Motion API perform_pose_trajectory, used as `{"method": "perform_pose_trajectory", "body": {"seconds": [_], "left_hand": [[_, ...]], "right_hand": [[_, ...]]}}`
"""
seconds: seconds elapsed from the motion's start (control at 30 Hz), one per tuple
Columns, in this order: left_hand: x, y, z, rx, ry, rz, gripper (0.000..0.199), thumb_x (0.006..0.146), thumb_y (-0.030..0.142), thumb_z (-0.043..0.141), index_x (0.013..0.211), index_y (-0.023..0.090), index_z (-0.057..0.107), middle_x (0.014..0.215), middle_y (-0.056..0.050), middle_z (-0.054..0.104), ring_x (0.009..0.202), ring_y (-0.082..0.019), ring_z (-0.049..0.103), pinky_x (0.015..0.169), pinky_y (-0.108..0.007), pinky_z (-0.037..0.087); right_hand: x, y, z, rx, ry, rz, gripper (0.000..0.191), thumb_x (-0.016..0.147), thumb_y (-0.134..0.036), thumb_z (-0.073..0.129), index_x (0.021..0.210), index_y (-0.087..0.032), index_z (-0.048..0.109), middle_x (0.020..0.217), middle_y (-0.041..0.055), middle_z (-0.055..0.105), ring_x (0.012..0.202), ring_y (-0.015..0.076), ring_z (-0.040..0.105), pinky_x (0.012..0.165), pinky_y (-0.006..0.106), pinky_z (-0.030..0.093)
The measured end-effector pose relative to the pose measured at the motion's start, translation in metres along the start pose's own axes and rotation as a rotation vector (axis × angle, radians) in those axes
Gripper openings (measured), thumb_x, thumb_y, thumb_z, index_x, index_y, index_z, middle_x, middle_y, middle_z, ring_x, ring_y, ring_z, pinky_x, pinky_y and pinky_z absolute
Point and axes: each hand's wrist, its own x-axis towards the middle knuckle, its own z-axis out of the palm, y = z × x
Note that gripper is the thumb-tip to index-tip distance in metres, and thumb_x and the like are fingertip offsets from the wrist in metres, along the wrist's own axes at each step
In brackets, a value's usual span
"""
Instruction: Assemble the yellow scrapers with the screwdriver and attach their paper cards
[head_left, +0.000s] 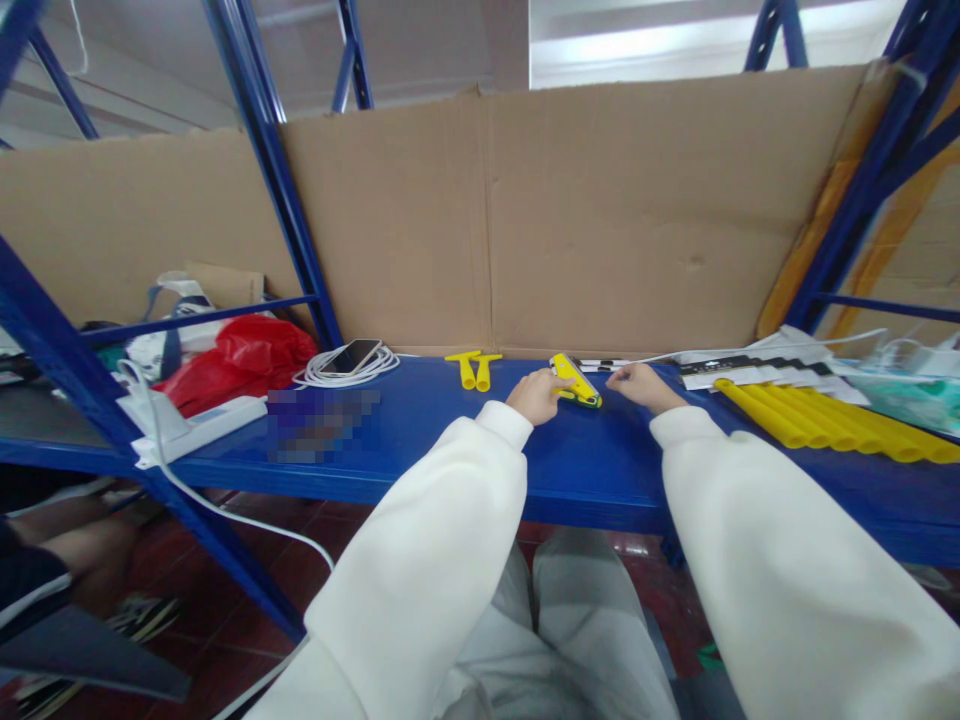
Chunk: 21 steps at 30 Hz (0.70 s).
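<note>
My left hand (pixel 535 395) is closed on a yellow tool head (pixel 576 382) with a dark green edge, held just above the blue shelf. To its right, my right hand (pixel 636 384) hovers apart from the tool with its fingers drawn together; whether something small is between the fingertips cannot be made out. Behind the two hands lie thin black-and-white strips (pixel 606 365). Further left, two yellow T-shaped handles (pixel 474 371) lie side by side on the shelf.
Several yellow tubes (pixel 832 420) and black-and-white packets (pixel 765 370) lie at right. A phone (pixel 355 356) on a coiled white cable, a red bag (pixel 247 360) and a power strip (pixel 217 425) are at left. Cardboard (pixel 600 220) stands behind; a person's legs show lower left.
</note>
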Motion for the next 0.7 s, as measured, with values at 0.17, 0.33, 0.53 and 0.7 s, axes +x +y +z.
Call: {"method": "perform_pose_trajectory", "body": {"seconds": [0.17,0.33,0.53,0.7], "left_hand": [[0.0,0.001,0.0,0.002,0.015,0.006,0.047,0.087,0.007,0.052,0.124,0.029,0.069,0.12,-0.009,0.065,0.112,-0.023,0.063,0.103,-0.033,0.046],[0.0,0.003,0.001,-0.001,0.023,0.019,0.047,0.088,0.007,0.051,0.123,0.032,0.07,0.119,-0.008,0.064,0.111,-0.022,0.063,0.102,-0.032,0.046],[0.0,0.003,0.002,0.051,0.021,0.042,0.048,0.089,0.008,0.048,0.125,0.032,0.068,0.119,-0.008,0.064,0.11,-0.023,0.064,0.1,-0.032,0.047],[0.0,0.002,0.003,0.058,0.017,0.049,0.048,0.089,0.007,0.048,0.125,0.031,0.068,0.118,-0.009,0.064,0.11,-0.024,0.064,0.1,-0.033,0.048]], "right_hand": [[-0.018,-0.034,0.008,0.249,-0.019,-0.165,0.009,0.071,-0.022,0.066,0.063,-0.019,0.063,0.076,0.0018,0.069,0.083,0.0179,0.064,0.089,0.031,0.047],[-0.024,-0.042,0.013,0.224,-0.041,-0.207,0.01,0.068,-0.02,0.071,0.061,-0.02,0.064,0.078,0.0006,0.067,0.09,0.0184,0.063,0.093,0.032,0.046],[-0.021,-0.04,0.016,0.153,-0.055,-0.286,0.012,0.069,-0.014,0.067,0.06,-0.021,0.063,0.081,0.0004,0.067,0.092,0.0182,0.063,0.097,0.034,0.046],[-0.022,-0.043,0.015,0.075,-0.072,-0.33,0.014,0.069,-0.012,0.064,0.058,-0.021,0.061,0.081,0.002,0.067,0.093,0.0196,0.062,0.097,0.035,0.045]]}}
